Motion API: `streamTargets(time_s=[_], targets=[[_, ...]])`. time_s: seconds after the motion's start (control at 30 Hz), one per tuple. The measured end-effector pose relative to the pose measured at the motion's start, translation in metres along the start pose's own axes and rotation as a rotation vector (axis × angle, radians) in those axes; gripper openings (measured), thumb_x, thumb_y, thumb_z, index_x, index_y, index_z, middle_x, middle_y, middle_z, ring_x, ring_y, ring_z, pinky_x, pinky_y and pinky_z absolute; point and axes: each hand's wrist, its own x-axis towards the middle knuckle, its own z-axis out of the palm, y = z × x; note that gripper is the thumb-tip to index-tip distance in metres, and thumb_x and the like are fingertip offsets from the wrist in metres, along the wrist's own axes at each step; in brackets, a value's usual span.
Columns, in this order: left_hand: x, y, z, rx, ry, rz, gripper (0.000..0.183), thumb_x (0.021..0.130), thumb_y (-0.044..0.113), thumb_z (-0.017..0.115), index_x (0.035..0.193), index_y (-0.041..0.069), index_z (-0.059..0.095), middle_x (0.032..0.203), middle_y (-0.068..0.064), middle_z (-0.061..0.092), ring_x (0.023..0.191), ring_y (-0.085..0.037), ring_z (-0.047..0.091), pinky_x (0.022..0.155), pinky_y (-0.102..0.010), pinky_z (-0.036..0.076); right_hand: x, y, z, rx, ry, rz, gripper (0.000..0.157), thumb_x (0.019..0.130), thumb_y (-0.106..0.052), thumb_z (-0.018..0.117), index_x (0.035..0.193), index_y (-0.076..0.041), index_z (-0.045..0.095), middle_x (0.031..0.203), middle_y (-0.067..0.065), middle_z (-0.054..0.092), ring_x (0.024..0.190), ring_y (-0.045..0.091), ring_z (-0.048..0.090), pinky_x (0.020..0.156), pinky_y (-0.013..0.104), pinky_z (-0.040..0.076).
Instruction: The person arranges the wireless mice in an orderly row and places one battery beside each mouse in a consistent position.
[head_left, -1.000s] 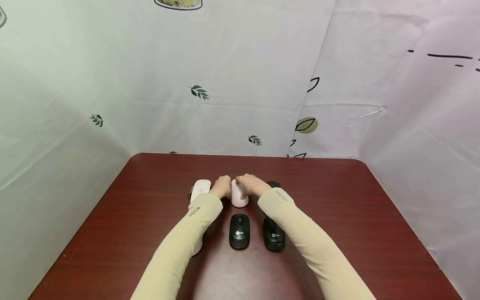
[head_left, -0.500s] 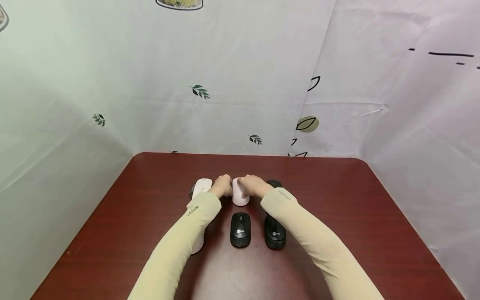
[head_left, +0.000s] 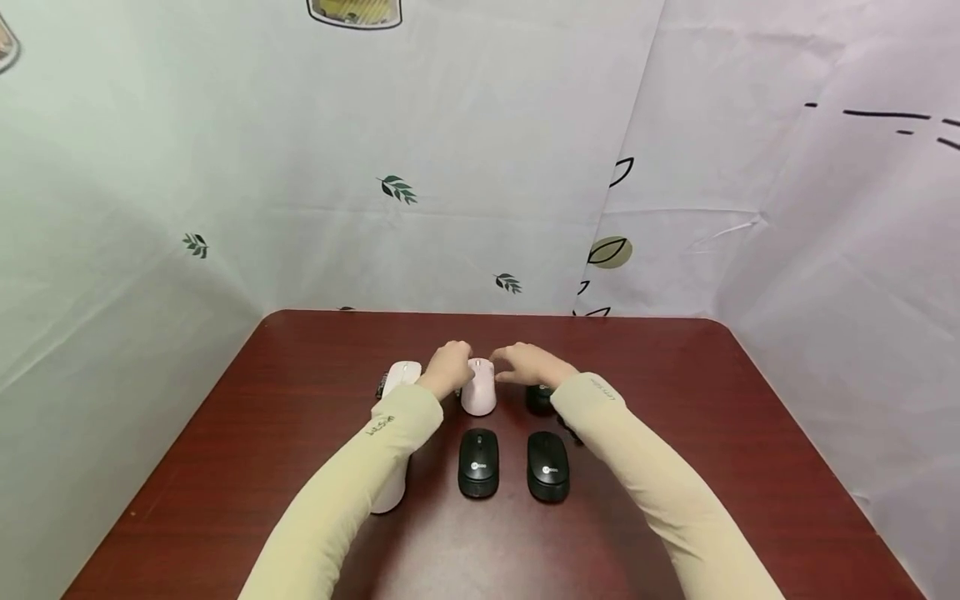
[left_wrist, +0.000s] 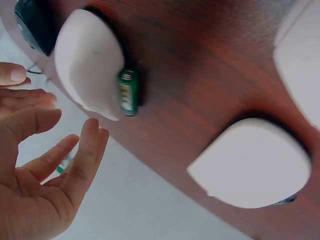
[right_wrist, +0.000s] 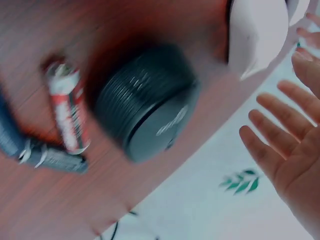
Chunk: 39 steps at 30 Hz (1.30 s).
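Note:
A pale pinkish-white computer mouse (head_left: 478,392) stands on the table between my two hands, a green battery (left_wrist: 128,92) lying against its side in the left wrist view. My left hand (head_left: 448,367) is just left of that mouse, thumb and fingers spread in a loose curve. A small green-and-white patch shows between these fingers, and I cannot tell what it is. Off the mouse's right side, my right hand (head_left: 527,363) has its fingers apart, with nothing in them. Below my right wrist sits a black mouse (right_wrist: 150,102), beside a red-and-white battery (right_wrist: 67,110) and a dark battery (right_wrist: 55,156).
A white mouse (head_left: 403,375) is at back left. Another white mouse (head_left: 390,493) shows partly from under the left sleeve. Two black mice, one in the middle (head_left: 478,463) and one further right (head_left: 548,467), lie in front. Printed cloth (head_left: 480,167) hangs behind the table (head_left: 637,350).
My right hand has let go of the pinkish-white mouse and moved right, uncovering more of the black mice. My left hand has shifted slightly up and its fingers look looser.

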Motion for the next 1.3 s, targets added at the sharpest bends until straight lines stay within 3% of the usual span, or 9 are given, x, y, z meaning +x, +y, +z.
streamTargets(time_s=[0.17, 0.3, 0.47, 0.63, 0.73, 0.87, 0.97, 1.2, 1.3], targets=[[-0.002, 0.014, -0.001, 0.031, 0.002, 0.105, 0.034, 0.088, 0.006, 0.061, 0.119, -0.005, 0.059, 0.118, -0.021, 0.061, 0.110, -0.034, 0.059, 0.089, -0.042, 0.051, -0.014, 0.023, -0.003, 0.023, 0.040, 0.005, 0.031, 0.093, -0.014, 0.058, 0.121, -0.001, 0.060, 0.121, 0.014, 0.063, 0.110, 0.029, 0.060, 0.092, 0.041, 0.048], [-0.002, 0.024, 0.000, -0.009, -0.058, 0.190, 0.035, 0.089, 0.008, 0.062, 0.122, -0.004, 0.058, 0.122, -0.020, 0.060, 0.113, -0.033, 0.057, 0.093, -0.042, 0.048, -0.025, 0.037, -0.004, 0.092, 0.094, 0.031, 0.031, 0.094, -0.013, 0.056, 0.123, 0.000, 0.059, 0.121, 0.016, 0.061, 0.110, 0.030, 0.059, 0.091, 0.043, 0.048], [0.000, 0.036, 0.005, -0.049, -0.111, 0.274, 0.032, 0.090, 0.011, 0.062, 0.120, 0.001, 0.060, 0.120, -0.016, 0.061, 0.112, -0.029, 0.057, 0.090, -0.040, 0.049, -0.037, 0.052, -0.005, 0.170, 0.185, 0.047, 0.031, 0.094, -0.010, 0.054, 0.122, 0.001, 0.058, 0.122, 0.019, 0.060, 0.114, 0.033, 0.057, 0.094, 0.047, 0.047], [-0.001, 0.049, 0.023, -0.028, -0.074, 0.335, 0.025, 0.089, 0.013, 0.064, 0.112, 0.004, 0.065, 0.104, -0.011, 0.065, 0.097, -0.022, 0.060, 0.083, -0.035, 0.050, -0.051, 0.069, -0.001, 0.277, 0.304, 0.069, 0.031, 0.094, -0.007, 0.053, 0.123, 0.004, 0.056, 0.121, 0.022, 0.060, 0.112, 0.036, 0.058, 0.092, 0.048, 0.047], [-0.002, 0.058, 0.033, -0.006, -0.045, 0.346, 0.021, 0.088, 0.014, 0.064, 0.108, 0.006, 0.067, 0.096, -0.008, 0.065, 0.086, -0.018, 0.060, 0.076, -0.030, 0.050, -0.060, 0.081, 0.002, 0.307, 0.355, 0.086, 0.031, 0.094, -0.006, 0.052, 0.123, 0.005, 0.055, 0.120, 0.024, 0.060, 0.110, 0.037, 0.059, 0.091, 0.049, 0.048], [-0.004, 0.070, 0.041, 0.017, 0.026, 0.330, 0.007, 0.089, 0.016, 0.063, 0.087, 0.011, 0.068, 0.082, -0.001, 0.065, 0.070, -0.011, 0.058, 0.063, -0.024, 0.047, -0.071, 0.092, 0.006, 0.323, 0.390, 0.107, 0.030, 0.094, -0.005, 0.052, 0.122, 0.006, 0.056, 0.118, 0.025, 0.061, 0.108, 0.038, 0.059, 0.091, 0.050, 0.048], [-0.005, 0.079, 0.047, 0.043, 0.058, 0.328, 0.014, 0.088, 0.018, 0.064, 0.075, 0.015, 0.063, 0.072, 0.002, 0.062, 0.062, -0.010, 0.055, 0.056, -0.023, 0.043, -0.078, 0.097, 0.010, 0.341, 0.401, 0.122, 0.030, 0.093, -0.004, 0.052, 0.121, 0.007, 0.056, 0.118, 0.026, 0.061, 0.108, 0.039, 0.059, 0.091, 0.051, 0.047], [-0.005, 0.098, 0.061, 0.218, 0.045, 0.377, 0.010, 0.087, 0.020, 0.064, 0.077, 0.016, 0.063, 0.074, 0.004, 0.063, 0.068, -0.011, 0.061, 0.058, -0.027, 0.049, -0.091, 0.110, 0.023, 0.341, 0.437, 0.171, 0.027, 0.092, -0.001, 0.053, 0.117, 0.007, 0.058, 0.113, 0.025, 0.062, 0.105, 0.039, 0.060, 0.089, 0.051, 0.048], [-0.003, 0.106, 0.066, 0.237, 0.058, 0.375, 0.012, 0.088, 0.019, 0.064, 0.076, 0.015, 0.061, 0.071, 0.003, 0.063, 0.064, -0.012, 0.061, 0.056, -0.027, 0.048, -0.098, 0.118, 0.028, 0.318, 0.460, 0.204, 0.025, 0.092, -0.001, 0.053, 0.115, 0.006, 0.059, 0.111, 0.025, 0.063, 0.103, 0.039, 0.061, 0.087, 0.051, 0.049]])
